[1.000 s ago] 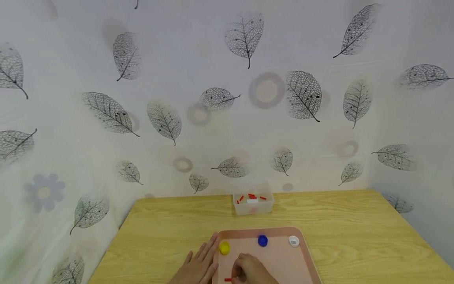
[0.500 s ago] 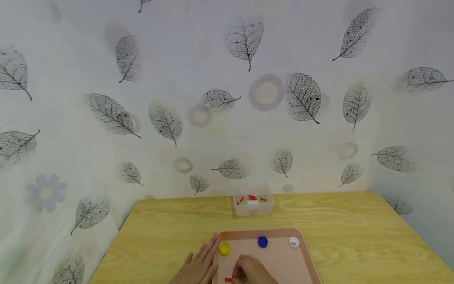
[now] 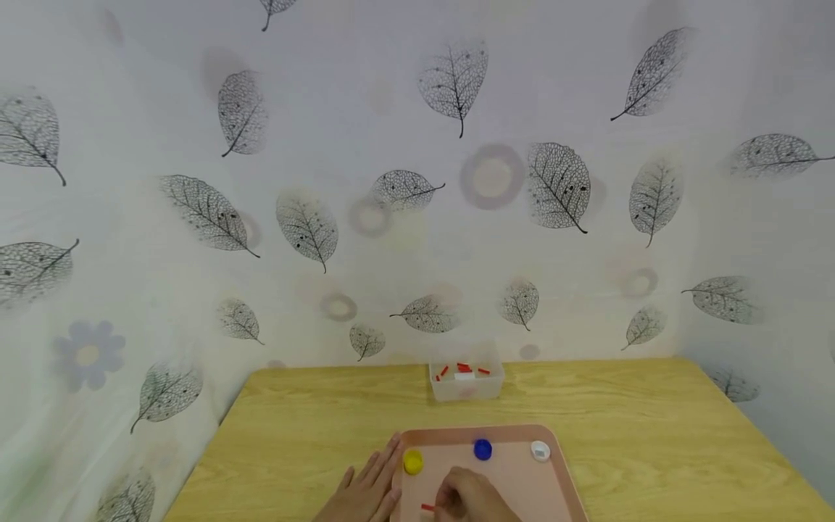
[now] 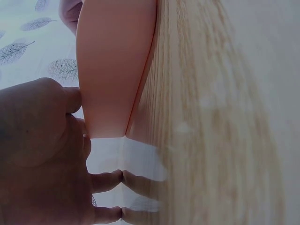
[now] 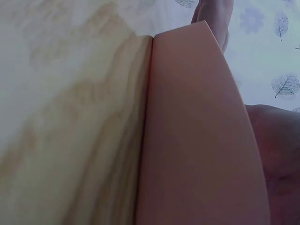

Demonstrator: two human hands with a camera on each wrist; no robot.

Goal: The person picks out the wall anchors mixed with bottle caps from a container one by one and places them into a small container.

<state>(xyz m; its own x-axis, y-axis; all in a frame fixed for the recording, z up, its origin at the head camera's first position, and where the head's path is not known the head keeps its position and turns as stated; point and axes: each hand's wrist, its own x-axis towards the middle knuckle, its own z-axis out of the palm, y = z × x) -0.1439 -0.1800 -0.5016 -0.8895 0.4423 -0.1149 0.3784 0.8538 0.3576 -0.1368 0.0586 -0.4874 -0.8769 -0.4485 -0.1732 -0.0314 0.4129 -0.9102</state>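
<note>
My right hand [image 3: 475, 496] is over the pink tray [image 3: 476, 435], its fingers curled, and pinches a short red stick [image 3: 427, 507] whose left end sticks out past the fingertips. Against the tray's left rim lies my left hand [image 3: 365, 487], fingers stretched forward. In the left wrist view the left hand's thumb touches the tray's side [image 4: 112, 70] and two fingertips meet the table. The tray's outer wall [image 5: 197, 126] hides most of the right hand in the right wrist view. Inside the tray are a yellow cap [image 3: 413, 462], a blue cap [image 3: 483, 449] and a white cap [image 3: 540, 451].
Behind the tray, by the wall, stands a clear plastic box [image 3: 466, 390] with several red sticks and a white piece [image 3: 464, 376] in it. The wooden table [image 3: 313, 406] meets a leaf-patterned sheet [image 3: 391, 254] at the back and sides.
My right hand has shifted slightly right, and the red stick has moved with it. The left hand stays against the tray. The head view has tilted up a little.
</note>
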